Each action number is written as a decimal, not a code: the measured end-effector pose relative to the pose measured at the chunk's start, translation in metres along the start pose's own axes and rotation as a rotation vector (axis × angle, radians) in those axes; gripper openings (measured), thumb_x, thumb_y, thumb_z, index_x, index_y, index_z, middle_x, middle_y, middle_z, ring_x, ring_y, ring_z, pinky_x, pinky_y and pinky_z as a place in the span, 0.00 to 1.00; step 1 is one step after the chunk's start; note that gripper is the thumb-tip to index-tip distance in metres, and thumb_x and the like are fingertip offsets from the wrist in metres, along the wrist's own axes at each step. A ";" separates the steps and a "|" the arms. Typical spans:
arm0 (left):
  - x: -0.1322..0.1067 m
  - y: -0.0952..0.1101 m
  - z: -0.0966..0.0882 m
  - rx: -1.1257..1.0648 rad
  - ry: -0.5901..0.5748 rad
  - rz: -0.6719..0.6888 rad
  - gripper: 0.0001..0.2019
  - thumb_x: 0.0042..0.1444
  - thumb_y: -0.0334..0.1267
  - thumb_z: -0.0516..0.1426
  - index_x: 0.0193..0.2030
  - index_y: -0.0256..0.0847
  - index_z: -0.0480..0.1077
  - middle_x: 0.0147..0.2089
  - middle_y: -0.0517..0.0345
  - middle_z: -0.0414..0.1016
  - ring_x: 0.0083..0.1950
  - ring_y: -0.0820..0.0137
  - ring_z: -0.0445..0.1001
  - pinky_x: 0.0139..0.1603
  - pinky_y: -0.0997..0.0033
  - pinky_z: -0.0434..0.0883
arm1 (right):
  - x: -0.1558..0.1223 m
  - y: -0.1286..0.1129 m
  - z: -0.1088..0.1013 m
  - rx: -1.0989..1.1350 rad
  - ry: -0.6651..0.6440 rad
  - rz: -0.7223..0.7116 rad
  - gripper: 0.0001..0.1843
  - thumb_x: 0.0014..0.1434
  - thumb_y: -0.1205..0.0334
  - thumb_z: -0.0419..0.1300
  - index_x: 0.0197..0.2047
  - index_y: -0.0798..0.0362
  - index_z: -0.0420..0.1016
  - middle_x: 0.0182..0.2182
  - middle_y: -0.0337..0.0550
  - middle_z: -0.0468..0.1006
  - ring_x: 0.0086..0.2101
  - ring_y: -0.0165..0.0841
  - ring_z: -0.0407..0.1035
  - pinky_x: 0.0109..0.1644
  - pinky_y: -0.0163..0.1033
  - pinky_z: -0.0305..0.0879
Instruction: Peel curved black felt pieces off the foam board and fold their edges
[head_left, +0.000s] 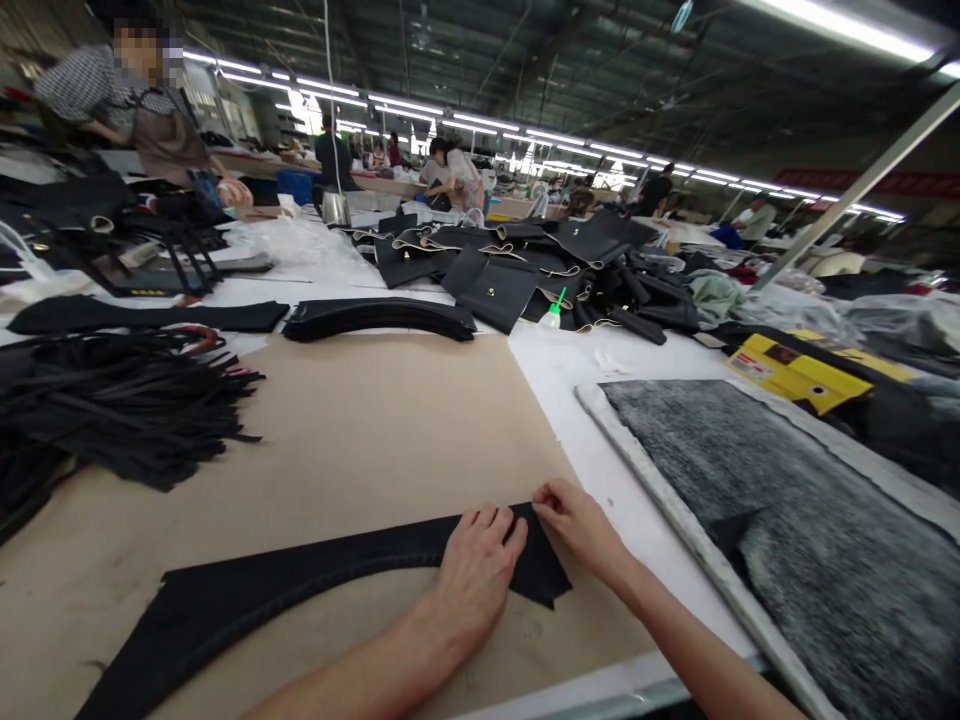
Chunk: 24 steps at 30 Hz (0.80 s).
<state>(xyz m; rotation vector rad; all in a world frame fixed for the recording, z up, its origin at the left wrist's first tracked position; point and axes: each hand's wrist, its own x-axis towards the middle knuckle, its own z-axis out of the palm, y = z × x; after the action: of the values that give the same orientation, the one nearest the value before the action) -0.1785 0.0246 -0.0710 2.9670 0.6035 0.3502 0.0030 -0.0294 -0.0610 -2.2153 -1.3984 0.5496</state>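
A long black curved piece [322, 560], perhaps leather or fabric, lies on the brown sheet in front of me, its inner curve facing me. My left hand [480, 565] rests on its right part, fingers laid over the surface and slightly bent. At the upper edge near the right end, my right hand [574, 520] has thumb and fingertips pinched together on the piece. Whatever sits between those fingertips is too small to make out apart from the black edge. The right end of the piece spreads into a pointed corner.
Black strips [135, 400] lie bundled at left. A stack of curved black pieces [379, 318] sits behind the brown sheet [390, 410]. Further back are piled black panels [495, 285] and a green-tipped bottle [553, 314]. A grey fuzzy pad [825, 530] lies right; a person [161, 120] stands back left.
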 end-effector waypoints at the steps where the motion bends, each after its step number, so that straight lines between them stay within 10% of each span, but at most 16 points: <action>1: 0.000 0.000 0.000 0.007 0.003 0.001 0.19 0.62 0.29 0.49 0.59 0.44 0.64 0.53 0.54 0.69 0.50 0.64 0.67 0.50 0.63 0.68 | 0.001 0.000 0.000 0.001 -0.004 -0.001 0.06 0.56 0.68 0.53 0.30 0.53 0.69 0.26 0.38 0.71 0.29 0.33 0.66 0.33 0.38 0.58; 24: 0.003 0.000 -0.001 -0.045 -0.018 -0.020 0.21 0.61 0.30 0.49 0.61 0.47 0.61 0.54 0.52 0.68 0.52 0.59 0.65 0.51 0.56 0.67 | 0.005 -0.012 -0.007 -0.121 -0.028 -0.134 0.08 0.61 0.69 0.48 0.31 0.53 0.64 0.29 0.39 0.69 0.32 0.33 0.64 0.36 0.38 0.56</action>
<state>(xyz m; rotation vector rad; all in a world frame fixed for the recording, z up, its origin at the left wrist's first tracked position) -0.1767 0.0260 -0.0692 2.9162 0.6142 0.3299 0.0003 -0.0219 -0.0490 -2.1928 -1.6199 0.4615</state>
